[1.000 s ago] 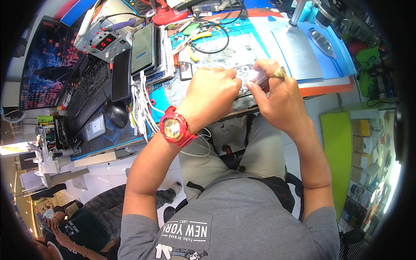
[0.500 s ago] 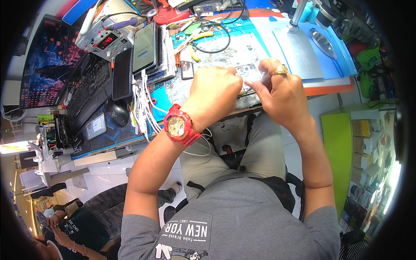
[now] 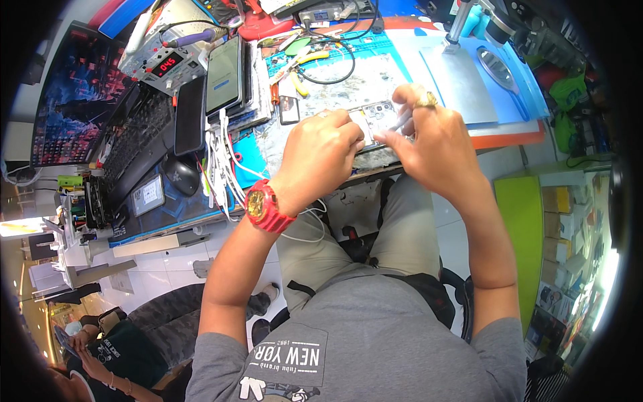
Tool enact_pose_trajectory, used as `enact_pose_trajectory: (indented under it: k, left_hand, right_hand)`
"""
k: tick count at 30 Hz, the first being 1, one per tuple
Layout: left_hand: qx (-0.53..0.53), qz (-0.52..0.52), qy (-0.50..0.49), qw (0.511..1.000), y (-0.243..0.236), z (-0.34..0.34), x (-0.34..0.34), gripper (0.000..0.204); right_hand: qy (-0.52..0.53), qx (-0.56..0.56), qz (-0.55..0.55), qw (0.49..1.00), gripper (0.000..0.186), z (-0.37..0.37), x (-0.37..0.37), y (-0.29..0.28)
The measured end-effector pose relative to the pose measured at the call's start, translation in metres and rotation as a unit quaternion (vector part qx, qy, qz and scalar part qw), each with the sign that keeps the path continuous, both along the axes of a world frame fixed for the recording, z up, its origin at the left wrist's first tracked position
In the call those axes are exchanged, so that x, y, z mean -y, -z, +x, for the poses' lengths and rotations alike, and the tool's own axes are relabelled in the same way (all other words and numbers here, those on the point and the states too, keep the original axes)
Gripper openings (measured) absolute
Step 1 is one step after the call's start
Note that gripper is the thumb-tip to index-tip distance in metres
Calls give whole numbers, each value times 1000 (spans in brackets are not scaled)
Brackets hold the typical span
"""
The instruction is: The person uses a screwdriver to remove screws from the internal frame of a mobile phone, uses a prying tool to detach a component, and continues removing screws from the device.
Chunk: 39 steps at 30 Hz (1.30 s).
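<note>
My left hand (image 3: 321, 157), with a red watch (image 3: 266, 206) on the wrist, grips the near edge of an opened phone (image 3: 376, 115) lying on the worn work mat (image 3: 348, 80). My right hand (image 3: 429, 144), a gold ring (image 3: 429, 100) on one finger, pinches a thin silver tool (image 3: 402, 122) whose tip touches the phone's exposed inside. Both hands meet over the phone at the bench's front edge. Most of the phone is hidden under my fingers.
Left of the mat lie stacked phones (image 3: 224, 74), a dark phone (image 3: 189, 114), white cables (image 3: 218, 161), a mouse (image 3: 181, 175), a keyboard (image 3: 130, 137) and a monitor (image 3: 70, 94). A red-digit power unit (image 3: 164, 63) sits behind. A blue mat with a magnifier (image 3: 499, 67) is right. Another person (image 3: 107, 342) sits at lower left.
My hands stayed over the phone with small shifts. The right hand's fingers moved the tool slightly on the phone.
</note>
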<state>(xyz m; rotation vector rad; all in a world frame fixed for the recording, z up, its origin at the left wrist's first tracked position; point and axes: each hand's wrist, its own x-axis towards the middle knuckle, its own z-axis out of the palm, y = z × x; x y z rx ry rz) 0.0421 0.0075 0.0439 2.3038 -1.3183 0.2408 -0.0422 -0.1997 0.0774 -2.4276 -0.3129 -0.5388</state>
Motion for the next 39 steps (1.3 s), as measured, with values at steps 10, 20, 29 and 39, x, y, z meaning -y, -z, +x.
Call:
enact_pose_trajectory:
  k: [10, 20, 29, 39]
  left_hand:
    - [-21, -45, 30, 998, 6, -9, -7, 25]
    - [-6, -44, 25, 999, 7, -10, -3, 23]
    - [-4, -64, 4, 998, 11, -13, 0, 21]
    - [-2, -74, -8, 997, 14, -15, -1, 22]
  right_hand:
    - [-7, 26, 31, 999, 37, 4, -1, 7]
    - [47, 68, -52, 995, 35, 5, -2, 4]
    - [60, 42, -23, 997, 34, 8, -2, 10]
    - [11, 6, 32, 999, 33, 5, -4, 3]
